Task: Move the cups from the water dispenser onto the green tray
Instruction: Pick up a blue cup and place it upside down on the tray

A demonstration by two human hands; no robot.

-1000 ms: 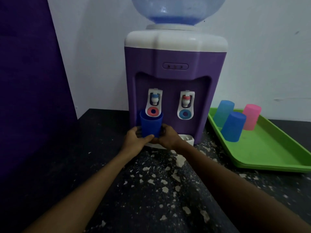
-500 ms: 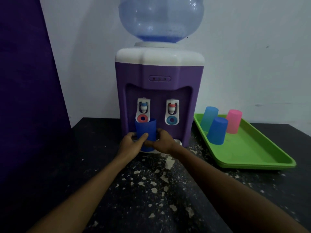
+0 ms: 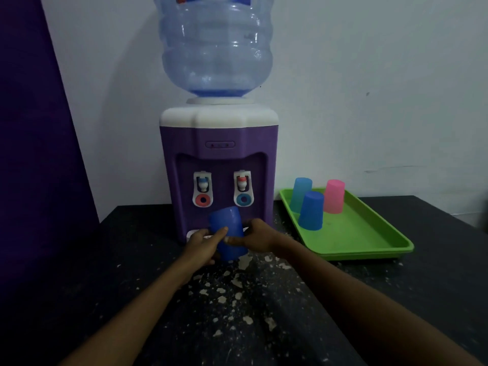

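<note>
Both hands hold one dark blue cup [image 3: 229, 235] between them, just in front of the water dispenser [image 3: 218, 165] and low over the desk [image 3: 132, 260]. The left hand [image 3: 202, 245] wraps the cup's left side in a narrow grip, thumb laid across the front of the cup. The right hand [image 3: 257, 235] presses the right side, its fingertips on the cup's lower part. The cup is tilted, its top leaning toward 11 o'clock; whether the open end faces up or down cannot be told. Its bottom edge is close to the desk, and contact there cannot be made out.

The cup and hands cover most of the dispenser's white drip tray. The big water bottle [image 3: 216, 46] on top of the dispenser is cut off at the upper frame edge. Both forearms run out of the frame at the bottom.

Count: four cups in all. One is in the hands. Three stand upside down on the green tray [image 3: 369, 239] at about 3 o'clock from the dispenser: a light blue cup [image 3: 299, 192] at the back left, a pink cup [image 3: 334, 196] at the back right, and a blue cup [image 3: 311, 210] in front of and between them, overlapping the light blue one. The dispenser has two taps, left [image 3: 202, 188] and right [image 3: 243, 186]. The dark desk is flecked with pale chips.
</note>
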